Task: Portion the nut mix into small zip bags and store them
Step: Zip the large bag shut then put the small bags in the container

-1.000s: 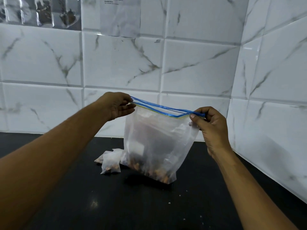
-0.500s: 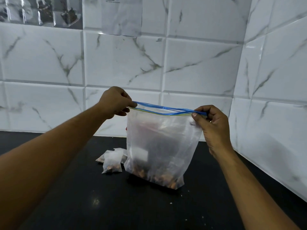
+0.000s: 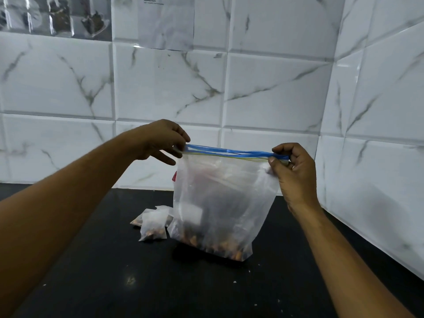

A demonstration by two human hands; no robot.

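A large clear zip bag [image 3: 224, 203] with a blue zip strip stands on the black counter [image 3: 114, 283], nuts lying in its bottom. My left hand [image 3: 160, 141] pinches the strip's left end. At the right end my right hand [image 3: 293, 171] pinches the strip between thumb and fingers. The strip is stretched nearly flat between both hands. Two small filled zip bags [image 3: 152, 226] lie on the counter just left of the big bag's base.
White marbled tile walls [image 3: 378, 134] meet in a corner behind and to the right of the bag. A sheet of paper [image 3: 167, 21] hangs on the back wall. Crumbs dot the counter in front.
The bag's base has come down onto the counter and the zip strip has been pulled flatter. My left hand shifted slightly right along the strip's end.
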